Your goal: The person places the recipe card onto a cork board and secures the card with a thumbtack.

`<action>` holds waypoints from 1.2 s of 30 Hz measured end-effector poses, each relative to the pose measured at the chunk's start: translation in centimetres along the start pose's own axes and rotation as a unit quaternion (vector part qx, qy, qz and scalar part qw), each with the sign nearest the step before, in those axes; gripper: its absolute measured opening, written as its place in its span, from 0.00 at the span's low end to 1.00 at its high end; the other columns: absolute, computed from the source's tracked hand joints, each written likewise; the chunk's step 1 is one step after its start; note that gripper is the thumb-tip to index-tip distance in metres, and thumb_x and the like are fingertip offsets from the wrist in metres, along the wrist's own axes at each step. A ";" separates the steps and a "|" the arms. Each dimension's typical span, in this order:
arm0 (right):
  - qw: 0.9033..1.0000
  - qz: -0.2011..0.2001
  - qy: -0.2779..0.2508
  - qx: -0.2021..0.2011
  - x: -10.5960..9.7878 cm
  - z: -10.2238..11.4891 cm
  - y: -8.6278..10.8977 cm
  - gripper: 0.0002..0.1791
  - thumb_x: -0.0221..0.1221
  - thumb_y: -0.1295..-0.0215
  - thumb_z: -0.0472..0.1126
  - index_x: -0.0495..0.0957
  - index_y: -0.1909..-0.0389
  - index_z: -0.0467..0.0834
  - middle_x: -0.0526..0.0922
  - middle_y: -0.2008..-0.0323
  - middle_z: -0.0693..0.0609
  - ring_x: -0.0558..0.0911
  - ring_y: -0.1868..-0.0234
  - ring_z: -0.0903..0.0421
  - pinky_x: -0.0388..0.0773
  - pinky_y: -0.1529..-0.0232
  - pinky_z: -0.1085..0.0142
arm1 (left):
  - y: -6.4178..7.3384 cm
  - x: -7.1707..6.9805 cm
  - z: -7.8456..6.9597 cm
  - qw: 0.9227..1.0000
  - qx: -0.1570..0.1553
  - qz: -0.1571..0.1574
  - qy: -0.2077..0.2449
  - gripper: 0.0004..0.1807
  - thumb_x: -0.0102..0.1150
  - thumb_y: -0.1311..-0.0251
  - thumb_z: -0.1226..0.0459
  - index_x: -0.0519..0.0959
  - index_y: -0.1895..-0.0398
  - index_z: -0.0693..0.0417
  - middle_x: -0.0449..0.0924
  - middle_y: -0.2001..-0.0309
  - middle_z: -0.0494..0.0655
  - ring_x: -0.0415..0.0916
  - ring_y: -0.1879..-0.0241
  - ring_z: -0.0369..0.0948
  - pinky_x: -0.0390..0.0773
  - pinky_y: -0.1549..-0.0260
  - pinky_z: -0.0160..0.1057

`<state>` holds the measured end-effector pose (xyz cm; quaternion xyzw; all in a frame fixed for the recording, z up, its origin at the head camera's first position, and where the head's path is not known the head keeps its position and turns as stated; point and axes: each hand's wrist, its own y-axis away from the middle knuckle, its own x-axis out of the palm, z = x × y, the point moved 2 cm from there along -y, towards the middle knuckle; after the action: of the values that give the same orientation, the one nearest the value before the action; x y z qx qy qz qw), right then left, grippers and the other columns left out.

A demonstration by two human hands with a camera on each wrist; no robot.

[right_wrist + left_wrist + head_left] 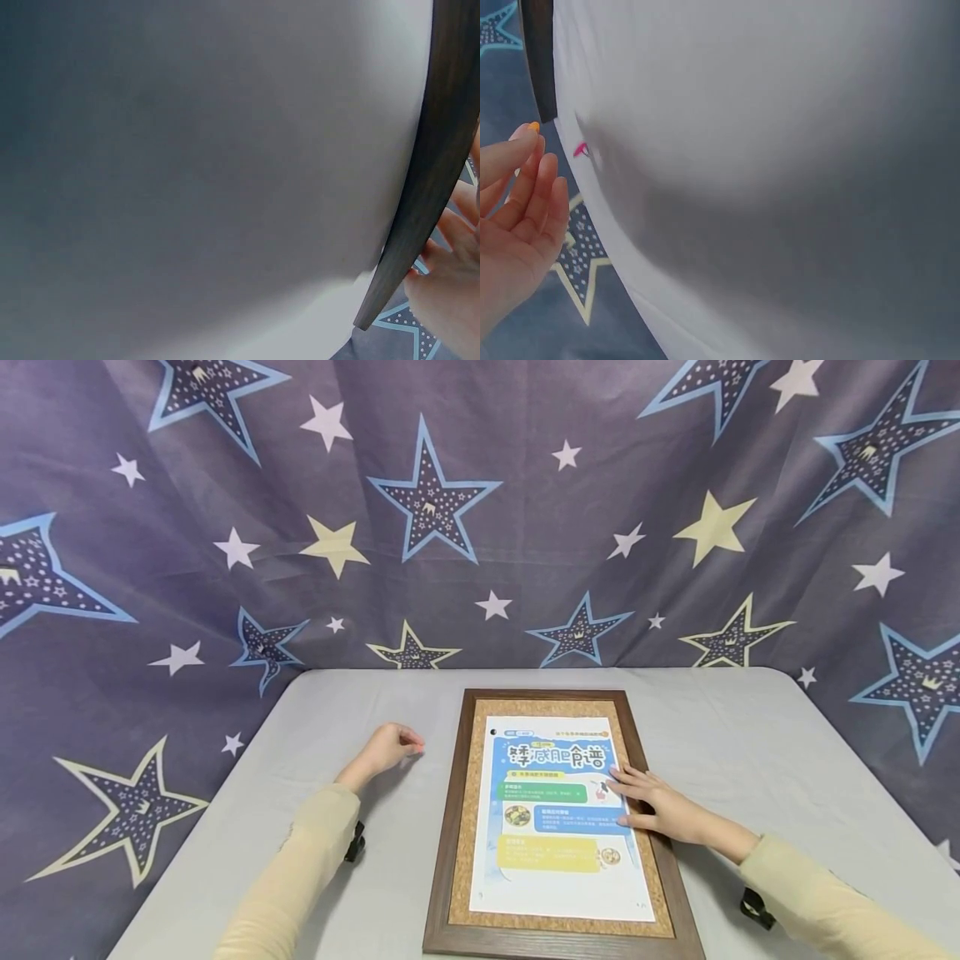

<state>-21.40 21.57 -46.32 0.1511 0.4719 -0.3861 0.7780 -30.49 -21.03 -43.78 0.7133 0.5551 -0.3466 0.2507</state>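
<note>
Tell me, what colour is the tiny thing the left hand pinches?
The tiny thing is orange. The left wrist view shows it best.

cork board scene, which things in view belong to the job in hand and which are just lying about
Seemingly part of the job:
cork board
printed sheet, lying on it
small orange piece, pinched in the left grip
pink pin, loose but probably for use

Just surroundings:
grey cloth
starry backdrop

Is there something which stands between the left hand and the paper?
In the head view, only the left side of the frame stands between the left hand and the paper; it looks low enough to pass over.
</note>
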 end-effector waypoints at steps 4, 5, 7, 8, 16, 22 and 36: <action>1.000 0.000 0.000 -0.001 0.0 0.0 0.0 0.33 0.56 0.42 0.49 0.63 0.42 0.32 0.59 0.39 0.34 0.52 0.38 0.33 0.46 0.44 0.37 | 0.0 0.5 -0.7 1.000 0.014 0.004 0.009 0.05 0.59 0.49 0.70 0.81 0.71 0.65 0.81 0.72 0.52 0.74 0.73 0.40 0.73 0.71 0.35; 1.000 0.000 0.000 -0.001 0.0 0.0 0.0 0.33 0.56 0.42 0.49 0.62 0.41 0.32 0.59 0.39 0.34 0.52 0.38 0.33 0.46 0.44 0.37 | 0.0 0.7 -0.9 1.000 0.019 0.007 0.009 0.05 0.59 0.49 0.70 0.81 0.71 0.65 0.81 0.72 0.52 0.74 0.73 0.40 0.73 0.71 0.36; 1.000 0.001 -0.001 -0.001 0.0 0.0 0.0 0.33 0.56 0.42 0.49 0.62 0.41 0.32 0.59 0.39 0.34 0.52 0.38 0.33 0.46 0.44 0.37 | -0.1 1.0 -1.2 1.000 0.025 0.010 0.013 0.05 0.59 0.49 0.70 0.81 0.71 0.65 0.81 0.72 0.52 0.74 0.73 0.39 0.74 0.70 0.36; 1.000 0.000 -0.001 -0.001 0.0 -0.1 0.0 0.33 0.56 0.42 0.49 0.62 0.41 0.32 0.59 0.39 0.34 0.52 0.38 0.33 0.46 0.44 0.37 | 0.0 1.1 -1.4 0.999 0.026 0.011 0.015 0.05 0.59 0.49 0.70 0.81 0.71 0.65 0.81 0.72 0.52 0.74 0.73 0.39 0.74 0.70 0.36; 1.000 0.000 0.001 -0.001 0.0 -0.1 0.0 0.33 0.55 0.42 0.49 0.63 0.41 0.32 0.59 0.39 0.35 0.52 0.38 0.33 0.46 0.44 0.38 | 0.2 2.1 -3.1 0.999 0.028 0.035 0.030 0.04 0.59 0.50 0.71 0.81 0.71 0.63 0.81 0.71 0.51 0.74 0.72 0.39 0.73 0.72 0.33; 1.000 -0.002 -0.002 -0.005 -0.1 -0.1 0.0 0.33 0.56 0.42 0.49 0.62 0.41 0.32 0.58 0.39 0.34 0.52 0.38 0.32 0.45 0.44 0.37 | 0.3 2.9 -4.6 0.995 0.039 0.059 0.065 0.05 0.58 0.50 0.72 0.81 0.69 0.64 0.81 0.70 0.51 0.74 0.73 0.38 0.73 0.72 0.32; 1.000 -0.011 0.003 -0.012 0.0 -0.1 0.1 0.33 0.57 0.43 0.48 0.63 0.42 0.32 0.59 0.39 0.34 0.53 0.39 0.32 0.46 0.45 0.37 | 0.8 5.2 -7.6 0.990 0.081 0.096 0.064 0.04 0.59 0.49 0.69 0.81 0.71 0.61 0.81 0.69 0.49 0.76 0.69 0.37 0.75 0.68 0.31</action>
<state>-21.38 21.71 -46.34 0.1374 0.4804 -0.3885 0.7742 -27.32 -12.38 -43.03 0.8019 0.4692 -0.3186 0.1876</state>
